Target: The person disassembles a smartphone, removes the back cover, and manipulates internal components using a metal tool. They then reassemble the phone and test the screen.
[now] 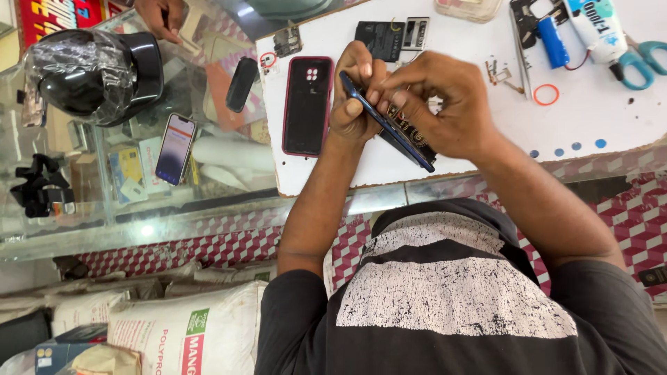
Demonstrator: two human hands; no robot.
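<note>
Landmark: white work board [445,149] on the glass counter.

Status: phone [386,122] held on edge over the board's near middle, both hands closed on it. Left hand [356,97] clamps the upper end, thumb pressed against the edge. Right hand [445,104] pinches the rim, fingertips working at the seam. Judged: opening under way; the body looks only partly parted, separation not yet complete. The contact point is hidden by the fingers.

Surroundings, left to right from the board:
- Off its left edge, on the glass: plastic-wrapped black helmet [94,73], lit smartphone [175,148].
- Beyond the far-left corner: another person's hand [161,15].
- On the board, left part: dark phone case [306,105], face down, beside the left hand.
- Far edge, middle: black battery [381,38].
- Right part: blue cylinder [554,42], glue tube [596,31], orange ring [546,94], teal scissors [643,61].

Obstruction: the case lies close to the left wrist; small loose parts sit just behind the hands.
</note>
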